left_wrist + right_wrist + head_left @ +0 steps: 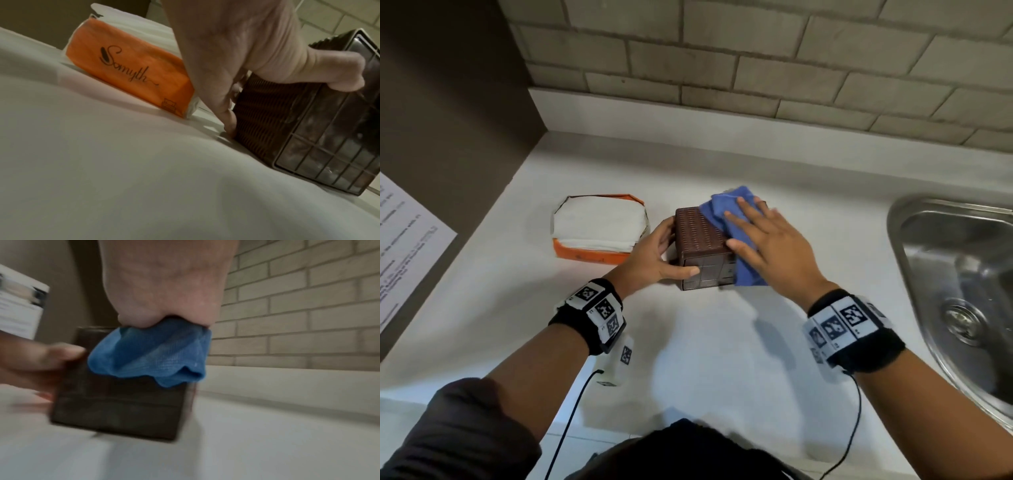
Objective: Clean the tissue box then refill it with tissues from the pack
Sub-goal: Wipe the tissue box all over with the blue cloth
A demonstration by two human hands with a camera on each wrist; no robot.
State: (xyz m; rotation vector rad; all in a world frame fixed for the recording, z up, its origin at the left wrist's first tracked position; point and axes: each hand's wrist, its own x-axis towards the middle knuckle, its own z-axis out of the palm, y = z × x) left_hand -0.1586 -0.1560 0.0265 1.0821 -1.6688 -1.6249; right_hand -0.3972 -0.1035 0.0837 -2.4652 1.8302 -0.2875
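Note:
A dark brown tissue box point(698, 236) lies on its side on the white counter point(688, 342). My left hand point(661, 253) grips its left end, thumb on the gridded near face, fingers along the ribbed side point(267, 116). My right hand point(763, 236) lies flat with straight, spread fingers and presses a blue cloth point(722, 209) onto the box's top and right side. The cloth point(148, 356) hangs from under the palm over the box point(115, 402). An orange tissue pack point(599, 226), opened at the top with white tissues showing, sits left of the box point(127, 68).
A steel sink point(955, 274) is sunk into the counter at the right. A brick wall point(756, 51) runs along the back. A dark panel point(448, 102) with a printed sheet point(404, 246) stands on the left.

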